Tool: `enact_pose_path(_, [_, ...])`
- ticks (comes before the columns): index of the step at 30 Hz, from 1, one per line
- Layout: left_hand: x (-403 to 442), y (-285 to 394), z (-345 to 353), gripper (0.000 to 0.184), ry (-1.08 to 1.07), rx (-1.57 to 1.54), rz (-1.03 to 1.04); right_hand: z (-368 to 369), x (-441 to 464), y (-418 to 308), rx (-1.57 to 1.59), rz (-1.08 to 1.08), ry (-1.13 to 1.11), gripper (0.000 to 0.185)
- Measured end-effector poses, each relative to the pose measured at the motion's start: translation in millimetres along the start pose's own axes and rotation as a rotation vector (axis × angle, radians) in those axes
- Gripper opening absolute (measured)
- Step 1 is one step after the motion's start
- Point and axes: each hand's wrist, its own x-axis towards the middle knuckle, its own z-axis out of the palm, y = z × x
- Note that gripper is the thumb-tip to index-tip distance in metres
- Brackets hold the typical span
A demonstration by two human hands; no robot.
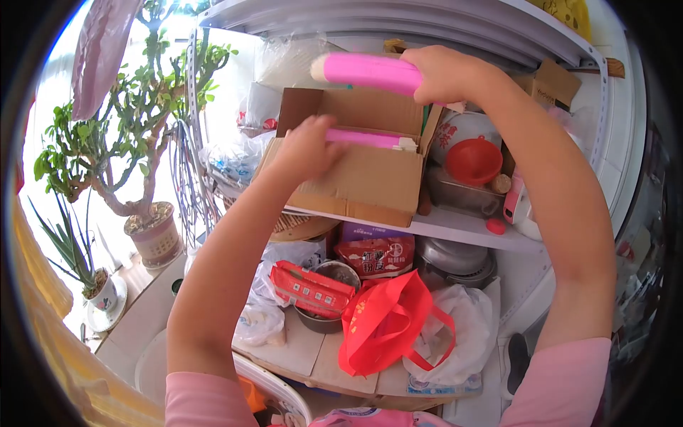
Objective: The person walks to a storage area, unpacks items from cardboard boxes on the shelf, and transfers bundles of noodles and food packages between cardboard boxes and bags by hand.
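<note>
My right hand (435, 75) is closed around one end of a pink paper-wrapped bundle of what looks like dried noodles (370, 71), held above an opened cardboard box (363, 181). A pale, bare end of the bundle points left. Inside the box lies a second pink-wrapped bundle (366, 138), its right end whitish. My left hand (309, 148) is over the box's left side, its fingers apart and slightly blurred, close to the second bundle. Whether it touches the box's flap I cannot tell. The box sits on a metal shelf with its flaps raised.
Right of the box are a red funnel (473, 161) and a metal container (462, 193). Below stand a red tote bag (388, 324), a red packet (313, 288), a lidded pot (455, 256) and plastic bags. Potted plants (153, 231) stand at left. A shelf edge (413, 43) runs above.
</note>
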Motion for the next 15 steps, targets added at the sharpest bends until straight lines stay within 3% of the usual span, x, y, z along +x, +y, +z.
enact_pose_path(5, [-13.7, -16.4, 14.7, 0.043, -0.067, 0.059, 0.104, 11.2, 39.6, -3.4, -0.295, 0.131, -0.255, 0.047])
enact_pose_path(15, [-18.2, -16.9, 13.0, 0.045, -0.074, 0.113, 0.084, 109.2, 91.7, 3.6, -0.216, 0.007, -0.092, 0.035])
